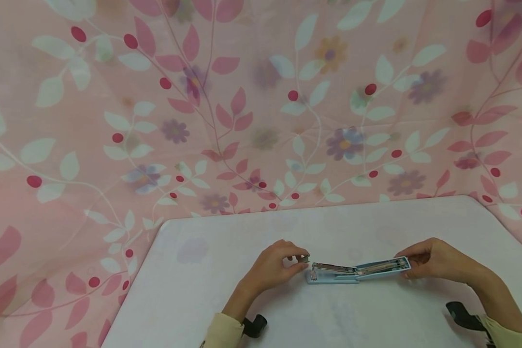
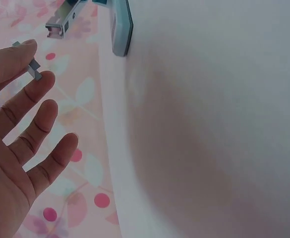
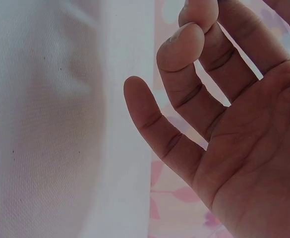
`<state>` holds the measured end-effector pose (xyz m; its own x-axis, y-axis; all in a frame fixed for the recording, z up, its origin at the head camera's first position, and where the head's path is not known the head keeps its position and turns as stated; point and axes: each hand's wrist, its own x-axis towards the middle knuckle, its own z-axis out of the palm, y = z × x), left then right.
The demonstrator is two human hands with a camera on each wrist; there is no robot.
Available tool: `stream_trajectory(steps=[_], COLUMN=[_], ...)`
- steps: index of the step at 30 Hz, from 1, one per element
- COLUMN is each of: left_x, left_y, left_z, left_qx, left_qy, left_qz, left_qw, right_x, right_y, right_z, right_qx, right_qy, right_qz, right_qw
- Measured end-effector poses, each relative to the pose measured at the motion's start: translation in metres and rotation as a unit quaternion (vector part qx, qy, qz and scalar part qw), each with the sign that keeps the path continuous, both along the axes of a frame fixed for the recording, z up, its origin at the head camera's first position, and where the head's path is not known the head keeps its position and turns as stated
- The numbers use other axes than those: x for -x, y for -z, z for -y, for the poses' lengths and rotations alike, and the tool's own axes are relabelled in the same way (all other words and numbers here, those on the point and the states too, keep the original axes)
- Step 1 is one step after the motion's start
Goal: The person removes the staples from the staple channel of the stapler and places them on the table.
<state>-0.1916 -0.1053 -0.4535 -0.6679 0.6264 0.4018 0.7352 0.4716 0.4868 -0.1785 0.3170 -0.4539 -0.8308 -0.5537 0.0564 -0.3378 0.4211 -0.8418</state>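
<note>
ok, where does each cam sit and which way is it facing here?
Head: worn on the head, looks forward and down at the white table; shows the left hand pinching a strip of staples, the right hand holding the opened blue stapler, and both forearms.
Left wrist: at the left wrist, looks past the palm and fingers along the table.
Right wrist: at the right wrist, looks past the palm at the table; stapler not visible.
Shared: head and left wrist both show staples and stapler.

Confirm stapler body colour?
Light blue stapler, lying opened out on the white table; clearest in the head view.
</note>
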Motion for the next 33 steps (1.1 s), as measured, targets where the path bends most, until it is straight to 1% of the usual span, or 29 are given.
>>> stream_trajectory(steps=[3,10,14,21,24,33], left_x=[0.001,0.0,0.0,0.0,0.0,-0.002], left_y=[0.001,0.003,0.006,0.013,0.015,0.017], left_z=[0.008,0.025,0.034,0.051,0.056,0.067], left_qx=[0.007,0.027,0.043,0.076,0.084,0.097], left_qy=[-0.007,-0.031,-0.042,-0.062,-0.068,-0.061], left_qz=[0.008,0.05,0.065,0.075,0.077,0.082], left_qw=[0.9999,0.9979,0.9961,0.9923,0.9912,0.99], right_x=[0.0,0.0,0.0,0.001,0.001,0.0], right_y=[0.0,-0.001,-0.001,0.0,0.001,0.001], right_z=[0.0,0.001,0.0,0.0,0.0,0.0], right_qx=[-0.001,0.0,0.002,-0.008,-0.008,-0.014], right_qy=[0.001,0.0,-0.002,0.0,-0.001,0.004], right_qz=[0.0,-0.001,0.001,0.001,-0.001,-0.001], right_qw=[1.0,1.0,1.0,1.0,1.0,1.0])
